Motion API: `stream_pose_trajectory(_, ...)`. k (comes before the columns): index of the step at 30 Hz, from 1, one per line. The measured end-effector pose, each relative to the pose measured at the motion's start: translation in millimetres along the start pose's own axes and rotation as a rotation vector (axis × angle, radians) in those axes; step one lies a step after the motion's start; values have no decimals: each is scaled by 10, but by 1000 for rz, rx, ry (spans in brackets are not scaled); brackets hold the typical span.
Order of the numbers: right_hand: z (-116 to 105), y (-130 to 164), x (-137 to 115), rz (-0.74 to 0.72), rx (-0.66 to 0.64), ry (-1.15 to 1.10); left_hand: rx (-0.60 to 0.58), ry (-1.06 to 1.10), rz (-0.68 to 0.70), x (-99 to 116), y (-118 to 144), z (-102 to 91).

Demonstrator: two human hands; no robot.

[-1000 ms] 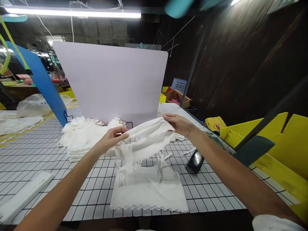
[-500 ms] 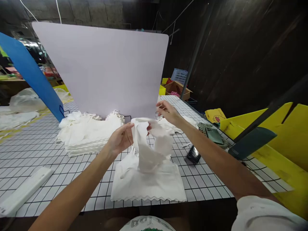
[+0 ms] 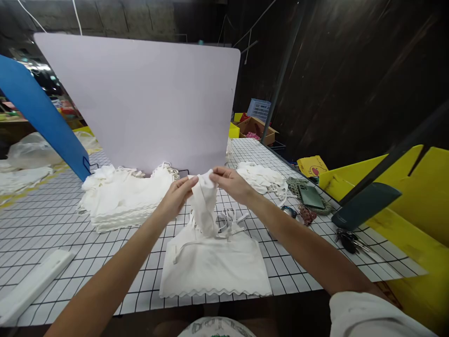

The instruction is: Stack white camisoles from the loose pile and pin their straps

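My left hand point(image 3: 178, 196) pinches the upper left edge of a bunched white garment point(image 3: 206, 206) between thumb and fingers. On the same piece's upper right corner, the fingertips of my right hand point(image 3: 232, 184) are closed. The garment hangs between both hands, and its full shape is hidden by folds. Below it, a white strappy top point(image 3: 217, 267) with a wavy hem lies flat at the table's front edge. Thin straps lie loosely across that top's upper part.
Left stands a stack of white tops point(image 3: 122, 201); a looser white pile point(image 3: 261, 177) lies right. A white panel point(image 3: 147, 103) rises behind. Rightward are a phone point(image 3: 311, 197), keys point(image 3: 351, 241) and a yellow bin point(image 3: 403, 196). A long white bar point(image 3: 38, 283) lies front left.
My right hand has come down and left from above the table to grip the garment. The garment, spread and blurred before, now hangs narrower and bunched. My left hand stays nearly in place.
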State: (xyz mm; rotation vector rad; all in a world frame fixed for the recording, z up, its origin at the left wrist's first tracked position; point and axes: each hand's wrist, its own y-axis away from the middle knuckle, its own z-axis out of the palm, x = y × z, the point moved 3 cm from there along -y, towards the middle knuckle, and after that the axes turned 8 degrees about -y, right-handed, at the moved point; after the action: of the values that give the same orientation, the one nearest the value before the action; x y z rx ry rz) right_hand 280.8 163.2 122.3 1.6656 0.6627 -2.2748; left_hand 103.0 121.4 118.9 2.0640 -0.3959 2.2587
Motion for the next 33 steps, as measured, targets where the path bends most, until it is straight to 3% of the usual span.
stream_pose_trajectory(2,37,-79,-201,-11,-54,87,118,-179,69,66,-67,-162)
stream_pose_trajectory(4,143,-157,-417,-2,-219,228,163,-232,193,177,-179,-222)
stream_pose_trajectory(5,209,-194,-524,-3,-313,289,99,-211,233,231,-246,-191)
stream_pose_trajectory(7,317,-263,-743,-33,-417,351,-169,-138,222,316,-362,-35)
stream_pose_trajectory(9,354,-312,-958,-58,-391,364,-422,-102,127,373,-408,137)
stream_pose_trajectory(11,313,-316,-1148,-59,-321,391,-503,-95,65,430,-403,221)
stream_pose_trajectory(17,-93,-142,-1396,150,-279,577,-343,-93,53,564,-313,42)
stream_pose_trajectory(20,-323,-49,-1501,12,-139,420,-342,-230,-7,545,-262,-81)
stream_pose_trajectory(23,-480,46,-1536,-116,-65,307,-178,-400,40,538,-245,-255)
stream_pose_trajectory(25,-539,87,-1487,-125,-69,350,-93,-559,92,536,-250,-370)
stream_pose_trajectory(28,-582,101,-1358,-39,-76,481,-94,-788,146,509,-266,-498)
stream_pose_trajectory(30,-584,97,-1336,-72,-42,413,-96,-844,175,486,-270,-560)
stream_pose_trajectory(33,-562,100,-1395,-187,-12,183,-86,-751,187,467,-259,-607)
